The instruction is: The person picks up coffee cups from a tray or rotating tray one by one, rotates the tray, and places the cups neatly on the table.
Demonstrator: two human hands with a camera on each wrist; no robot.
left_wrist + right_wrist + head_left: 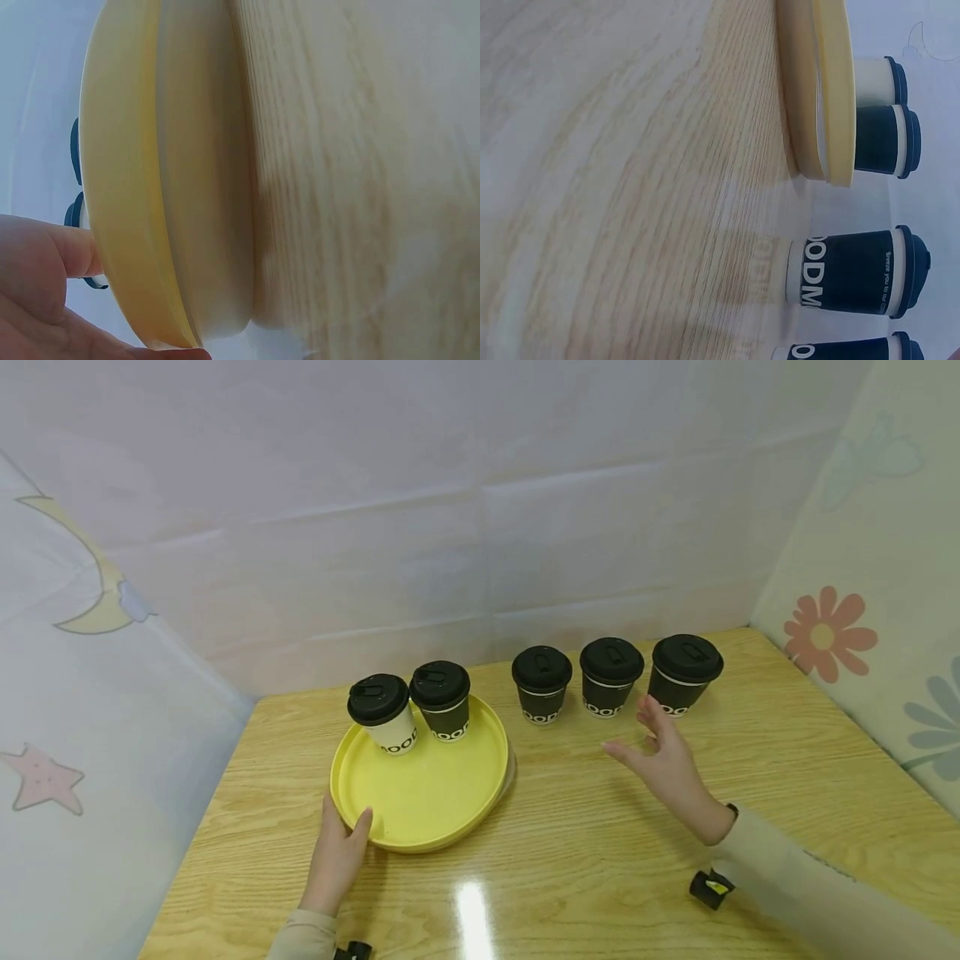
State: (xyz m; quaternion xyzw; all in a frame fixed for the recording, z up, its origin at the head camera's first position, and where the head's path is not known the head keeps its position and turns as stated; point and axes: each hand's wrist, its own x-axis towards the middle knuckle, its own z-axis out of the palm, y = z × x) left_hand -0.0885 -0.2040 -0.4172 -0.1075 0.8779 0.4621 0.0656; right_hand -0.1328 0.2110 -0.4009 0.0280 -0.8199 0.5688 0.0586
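A round yellow tray (423, 806) sits on a paler base on the table. Standing at its back are a white paper cup (396, 733) and a black paper cup (447, 722), both with black lids. My left hand (335, 860) grips the tray's near-left rim, its thumb over the edge and the other fingers on the outer side. Right of the tray, three more lidded black cups stand in a row: a left one (542, 702), a middle one (606, 693) and a right one (675, 689). In front of the right cup, my right hand (667, 768) hovers, thumb and fingers spread, holding nothing.
The cups and tray rest on a wood-grain table (585, 860). A pale cloth wall (450, 527) rises along the table's back edge, and a wall with printed flowers (822, 635) stands at the right.
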